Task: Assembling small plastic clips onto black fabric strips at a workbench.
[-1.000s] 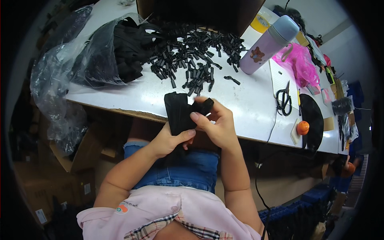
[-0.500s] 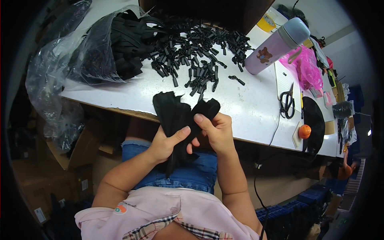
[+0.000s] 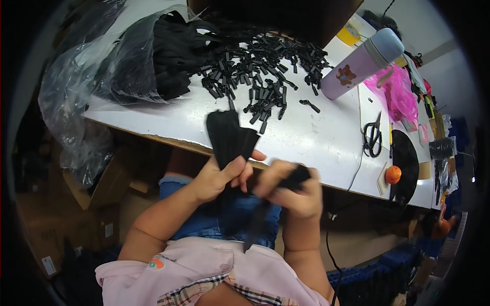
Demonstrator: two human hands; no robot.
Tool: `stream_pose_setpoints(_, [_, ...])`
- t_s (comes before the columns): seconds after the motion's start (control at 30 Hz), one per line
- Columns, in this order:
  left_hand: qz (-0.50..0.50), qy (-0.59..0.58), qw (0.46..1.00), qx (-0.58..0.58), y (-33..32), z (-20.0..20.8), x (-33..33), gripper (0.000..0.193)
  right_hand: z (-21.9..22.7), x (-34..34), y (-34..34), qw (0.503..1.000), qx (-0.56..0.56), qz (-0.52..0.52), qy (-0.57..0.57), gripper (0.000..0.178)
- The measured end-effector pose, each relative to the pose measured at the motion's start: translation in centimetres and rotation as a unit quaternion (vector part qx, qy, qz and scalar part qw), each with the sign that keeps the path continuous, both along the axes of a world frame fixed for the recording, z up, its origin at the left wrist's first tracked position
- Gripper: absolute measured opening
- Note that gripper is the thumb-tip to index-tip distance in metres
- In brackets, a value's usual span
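Observation:
My left hand [image 3: 212,182] grips a bundle of flat black fabric strips [image 3: 224,135] just off the table's front edge. Their upper ends fan out above my thumb. To its right, my right hand [image 3: 301,199], smeared by motion, is closed on another black strip [image 3: 256,224]. One end of that strip sticks out above the fingers, and the rest hangs down over my lap. Whether it is one strip or more, I cannot tell. Beyond my hands, many small black pieces [image 3: 265,97] with elongated tabs lie heaped on the white table [image 3: 168,122]; their exact kind is unclear.
A clear plastic bag [image 3: 122,66] of black strips lies at the table's left, spilling over the edge. On the right stand a lilac bottle [image 3: 352,69], black scissors [image 3: 373,137], a pink bag [image 3: 395,94] and an orange round object [image 3: 393,174]. A dark box [image 3: 286,18] is at the back.
My right hand has pulled away to the right and slightly down, taking a black strip apart from the bundle. The bundle in my left hand now looks narrower. The view has shifted slightly.

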State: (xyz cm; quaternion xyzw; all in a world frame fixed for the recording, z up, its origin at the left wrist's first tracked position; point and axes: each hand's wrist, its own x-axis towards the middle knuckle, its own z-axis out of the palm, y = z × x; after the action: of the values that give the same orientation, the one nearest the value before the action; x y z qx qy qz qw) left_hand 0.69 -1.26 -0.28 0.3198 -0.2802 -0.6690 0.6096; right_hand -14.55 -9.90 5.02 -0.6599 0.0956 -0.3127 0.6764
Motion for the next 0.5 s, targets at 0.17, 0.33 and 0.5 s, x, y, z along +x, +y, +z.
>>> stream_pose_setpoints(0.17, [-0.059, -0.045, 0.996, -0.052, -0.2, 0.0, -0.4, 0.042, -1.9, 2.1, 0.6, 0.986, -0.153, -0.06, 0.036, 0.011])
stream_pose_setpoints(0.33, [0.04, -0.059, 0.997, -0.003, -0.4, 0.0, -0.2, 0.019, -1.8, 2.6, 0.8, 0.96, -0.152, -0.223, 0.078, 0.03])
stream_pose_setpoints(0.5, [-0.002, -0.077, 0.997, 0.009, -0.2, -0.2, 0.0, 0.023, -2.1, 2.8, 0.2, 0.832, -0.467, -0.291, 0.066, 0.04])
